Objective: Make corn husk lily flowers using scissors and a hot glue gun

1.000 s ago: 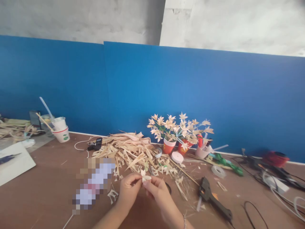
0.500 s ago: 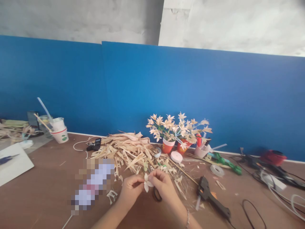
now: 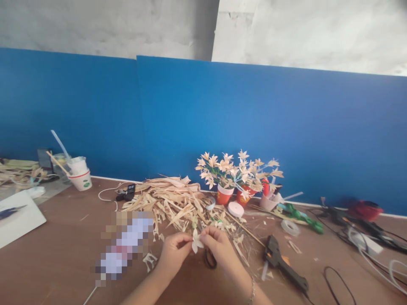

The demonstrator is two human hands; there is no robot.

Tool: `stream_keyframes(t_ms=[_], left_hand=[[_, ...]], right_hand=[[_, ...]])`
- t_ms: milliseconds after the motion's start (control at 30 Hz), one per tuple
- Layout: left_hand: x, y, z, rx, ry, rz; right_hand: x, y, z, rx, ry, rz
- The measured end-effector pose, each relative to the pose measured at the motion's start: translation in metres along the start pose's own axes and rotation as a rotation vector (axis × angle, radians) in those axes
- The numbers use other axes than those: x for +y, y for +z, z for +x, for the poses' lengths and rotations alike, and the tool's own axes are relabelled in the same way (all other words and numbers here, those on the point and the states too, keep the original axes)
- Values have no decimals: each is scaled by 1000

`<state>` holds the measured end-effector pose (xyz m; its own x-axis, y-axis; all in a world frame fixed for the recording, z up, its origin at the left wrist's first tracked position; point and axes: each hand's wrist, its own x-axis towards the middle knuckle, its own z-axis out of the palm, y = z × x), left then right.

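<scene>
Between my two hands is a small pale flower (image 3: 196,242) with pointed petals, which looks cut from dried husk. My left hand (image 3: 175,250) pinches its left petal between thumb and fingers. On the other side, my right hand (image 3: 219,245) pinches the right edge of the flower. A pair of scissors (image 3: 210,259) lies partly hidden by my right hand, only a dark handle loop showing clearly. Behind my hands spreads a heap of dried husk strips (image 3: 168,199).
Finished-looking husk flowers (image 3: 241,169) stand in red paper cups (image 3: 225,195) at the back. To the right lie a black glue gun (image 3: 282,264), a clear tape roll (image 3: 290,227) and cables (image 3: 362,241). A white cup (image 3: 81,180) and a blurred-out object (image 3: 124,245) are at left.
The flower has turned from edge-on to facing me, its petals now spread. My right hand has shifted slightly up, uncovering more of the scissors handle. Little differs over the last half second.
</scene>
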<state>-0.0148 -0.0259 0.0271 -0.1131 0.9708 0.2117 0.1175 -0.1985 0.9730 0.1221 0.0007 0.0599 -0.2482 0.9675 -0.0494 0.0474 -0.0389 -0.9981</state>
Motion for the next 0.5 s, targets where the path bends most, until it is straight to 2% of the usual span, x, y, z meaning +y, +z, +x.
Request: stream_keyframes(t_ms=[133,267,400,500], left_hand=[[-2,2,0,-11,-47,-40],[-5,2,0,29,17,18],[-9,1,0,35,94,103],[-11,1,-2,23,144,159]], right_hand=[[-13,-9,-5,55,-265,-276],[-21,-9,-14,36,-473,-645],[-17,-1,-21,88,-598,-890],[-9,6,-22,137,-633,-965]])
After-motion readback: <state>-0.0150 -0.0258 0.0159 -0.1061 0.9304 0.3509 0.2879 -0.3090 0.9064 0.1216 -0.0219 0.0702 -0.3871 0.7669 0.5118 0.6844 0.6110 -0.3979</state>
